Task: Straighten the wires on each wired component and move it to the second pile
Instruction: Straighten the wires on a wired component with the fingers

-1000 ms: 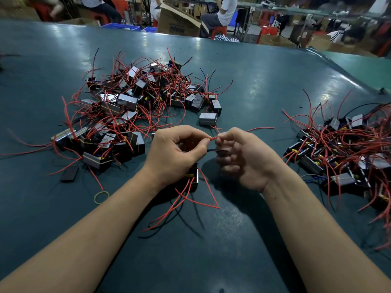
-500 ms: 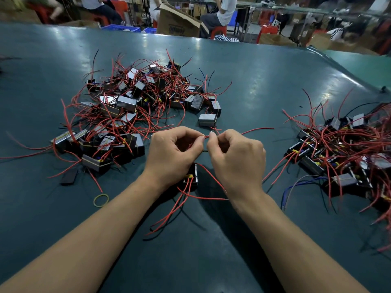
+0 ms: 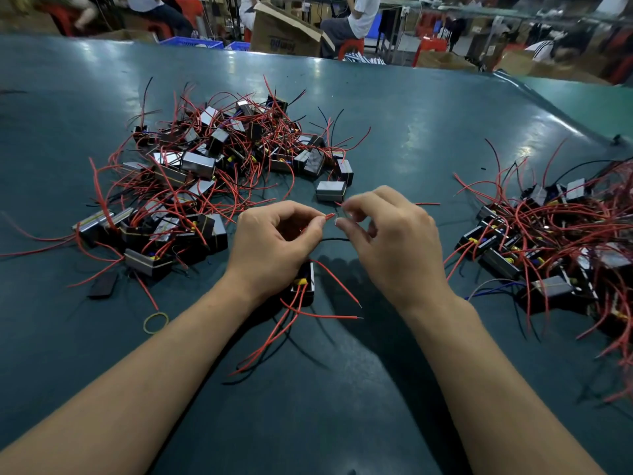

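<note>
**benchrat:** Pinching a red wire tip point(image 3: 329, 216) is what the left hand point(image 3: 274, 246) is up to, thumb and forefinger clamped on the end of it, with the rest of the fingers curled under. The wired component point(image 3: 304, 284) itself, a small black block with a yellow bit on it, sits on the green table point(image 3: 411, 138) right below that hand's wrist, half hidden by it.

**solderpaws:** And the right hand point(image 3: 394, 250)?

**benchrat:** Just beside the left one, fingertips almost meeting. Its fingers are curled and a bare silvery wire end sits right at its fingertip, but it's blurry there, so I can't tell if it's actually gripping that or not. A black wire point(image 3: 335, 239) runs across between the two hands.

**solderpaws:** Where do the other leads go?

**benchrat:** Several red ones fan out from the component toward the near edge of the table, two of them with stripped tips pointing right.

**solderpaws:** Piles?

**benchrat:** Big tangled heap point(image 3: 212, 173) of the same blocks and red wires to the left and behind the hands. Another heap point(image 3: 555, 241) well off to the right. A yellow rubber band point(image 3: 156, 322) lies near the left forearm, and a flat black piece point(image 3: 103, 284) just beyond it.
</note>
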